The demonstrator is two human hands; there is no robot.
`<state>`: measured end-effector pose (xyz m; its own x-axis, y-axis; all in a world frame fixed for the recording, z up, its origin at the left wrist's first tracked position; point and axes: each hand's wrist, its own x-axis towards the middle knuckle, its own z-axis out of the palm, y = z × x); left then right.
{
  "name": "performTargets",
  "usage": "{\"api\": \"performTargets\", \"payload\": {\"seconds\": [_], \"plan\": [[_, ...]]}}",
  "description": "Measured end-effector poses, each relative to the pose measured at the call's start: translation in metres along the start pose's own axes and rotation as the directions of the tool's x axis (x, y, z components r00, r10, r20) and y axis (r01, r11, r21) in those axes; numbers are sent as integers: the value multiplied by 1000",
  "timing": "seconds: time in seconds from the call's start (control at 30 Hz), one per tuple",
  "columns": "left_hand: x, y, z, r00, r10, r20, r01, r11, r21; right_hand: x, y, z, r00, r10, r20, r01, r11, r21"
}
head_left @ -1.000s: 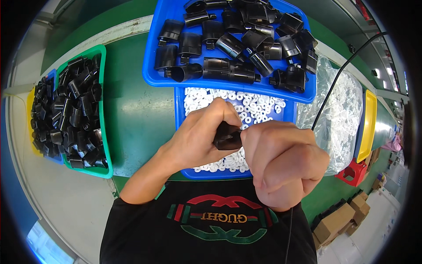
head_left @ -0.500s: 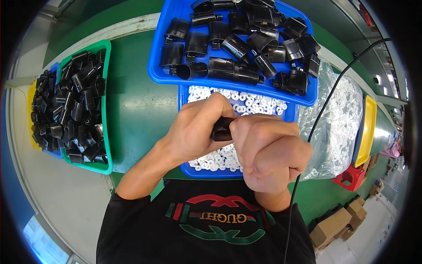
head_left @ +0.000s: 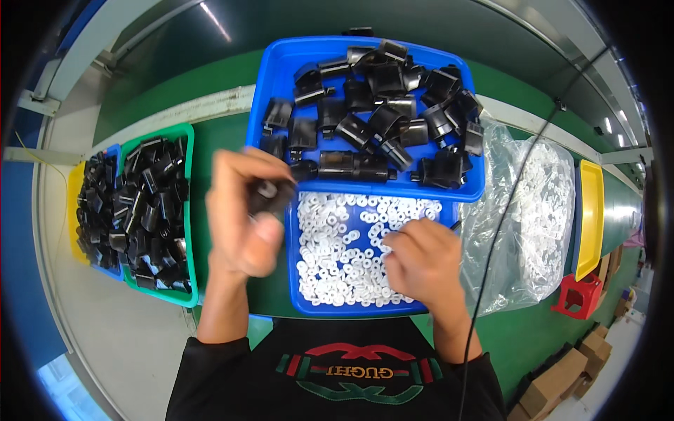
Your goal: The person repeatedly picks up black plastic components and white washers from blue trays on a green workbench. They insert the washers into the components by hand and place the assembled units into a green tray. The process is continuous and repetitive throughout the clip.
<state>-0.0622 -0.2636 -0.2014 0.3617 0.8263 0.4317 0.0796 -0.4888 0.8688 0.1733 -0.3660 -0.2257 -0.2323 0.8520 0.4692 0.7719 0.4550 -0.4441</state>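
Note:
My left hand (head_left: pixel 242 214) is closed around a black plastic cylindrical part (head_left: pixel 270 196), held at the left end of a shallow blue tray (head_left: pixel 293 281). A pale spot shows inside that part, blurred by motion. White rings, like flat washers (head_left: pixel 330 277), lie thickly over the tray's floor. Low over the tray's right side is my right hand (head_left: pixel 427 265), its fingers curled and thumb drawn in; whatever they pinch is hidden. A larger blue tray (head_left: pixel 337 188) behind holds many black cylindrical parts (head_left: pixel 358 131) with narrow stubs.
At left, a green bin (head_left: pixel 192 245) and a blue bin (head_left: pixel 112 270) are heaped with black parts. To the right lie a clear plastic bag (head_left: pixel 544 210) of white pieces and a yellow tray (head_left: pixel 590 217). A black cable (head_left: pixel 495 242) hangs across the right side. A red stool (head_left: pixel 579 296) stands beyond.
My hands have come apart. The left moved left with the black part; the right let go of it and lowered to the white washers. The view has shifted, showing more of the far side.

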Motion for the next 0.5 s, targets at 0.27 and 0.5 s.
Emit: {"api": "performTargets", "payload": {"seconds": [0.27, 0.5], "plan": [[123, -53, -52, 954, -57, -293, 240, 730, 639, -9, 5, 29, 989, 145, 26, -131, 949, -286], [190, -178, -56, 969, -190, -157, 240, 585, 775, -14, 13, 25, 994, 110, 6, -105, 961, -256]]}}
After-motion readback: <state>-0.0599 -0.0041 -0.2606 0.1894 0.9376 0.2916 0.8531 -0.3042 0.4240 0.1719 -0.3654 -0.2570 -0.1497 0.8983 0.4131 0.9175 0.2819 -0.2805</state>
